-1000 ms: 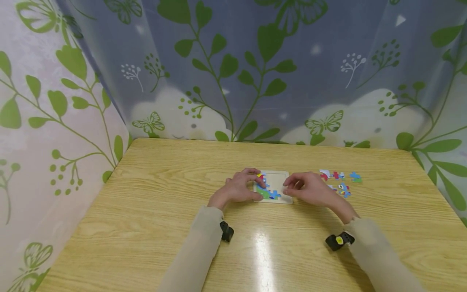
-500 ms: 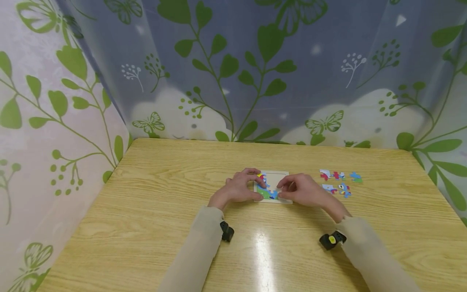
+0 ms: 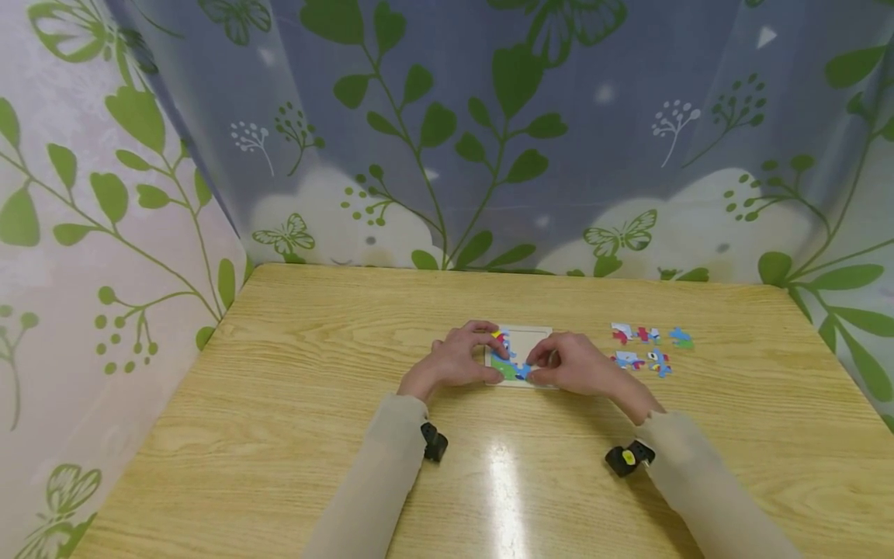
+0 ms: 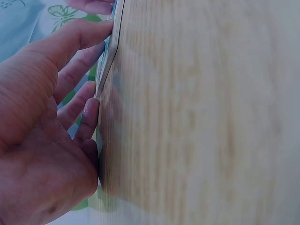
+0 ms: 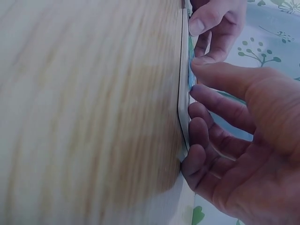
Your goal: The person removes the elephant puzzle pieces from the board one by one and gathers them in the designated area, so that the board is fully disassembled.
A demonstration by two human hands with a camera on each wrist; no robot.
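A small jigsaw board (image 3: 520, 329) with a pale wooden rim lies flat on the table. Joined pieces (image 3: 506, 368) in green, blue, red and yellow fill its left side and run along the bottom. My left hand (image 3: 461, 357) rests over the board's left edge, thumb and fingertips spread on the pieces and rim. From the right, my right hand (image 3: 576, 363) pinches a blue puzzle piece (image 3: 522, 372) at the bottom middle between thumb and index finger. In the right wrist view, blue shows between its thumb (image 5: 201, 68) and index tip, and the other fingers curl beside the board's edge.
Several loose puzzle pieces (image 3: 657, 362) lie in two rows to the right of the board. The wooden table (image 3: 335, 310) ends at a patterned curtain (image 3: 447, 155) behind, with more patterned cloth at both sides.
My right hand has moved left over the board's right rim to the blue piece at the bottom. My left hand has stayed in place, and the loose pieces have not moved.
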